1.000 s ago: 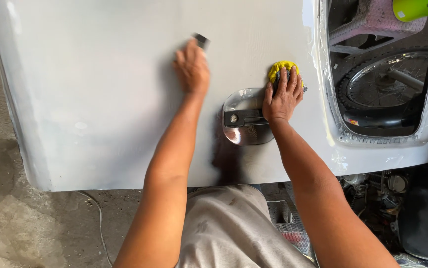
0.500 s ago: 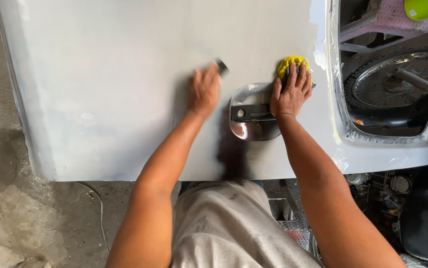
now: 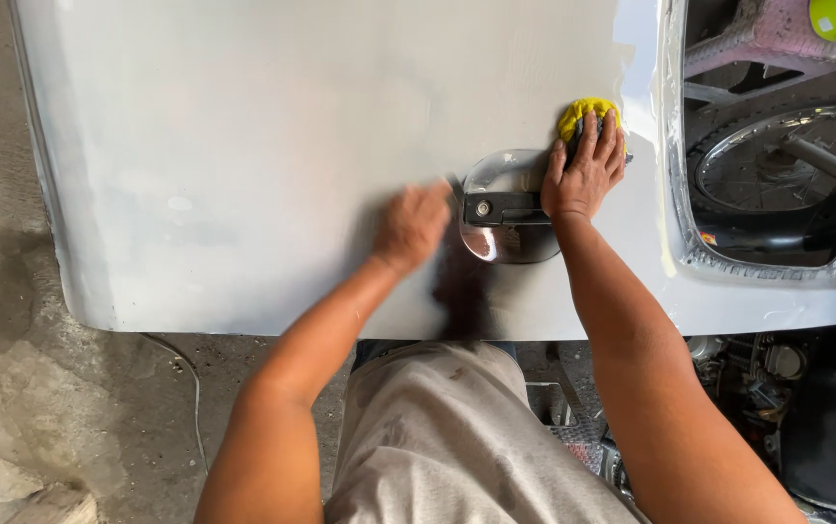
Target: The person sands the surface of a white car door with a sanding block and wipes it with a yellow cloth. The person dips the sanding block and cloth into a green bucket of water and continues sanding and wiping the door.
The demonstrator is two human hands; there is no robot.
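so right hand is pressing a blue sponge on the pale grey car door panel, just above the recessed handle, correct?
Not quite: the head view shows the sponge is yellow, not blue. The right hand presses the yellow sponge on the pale grey car door panel, just above the recessed handle.

I saw no packages, signs or screens; only a small red and yellow sticker [image 3: 707, 239] sat at the window opening's lower left corner.
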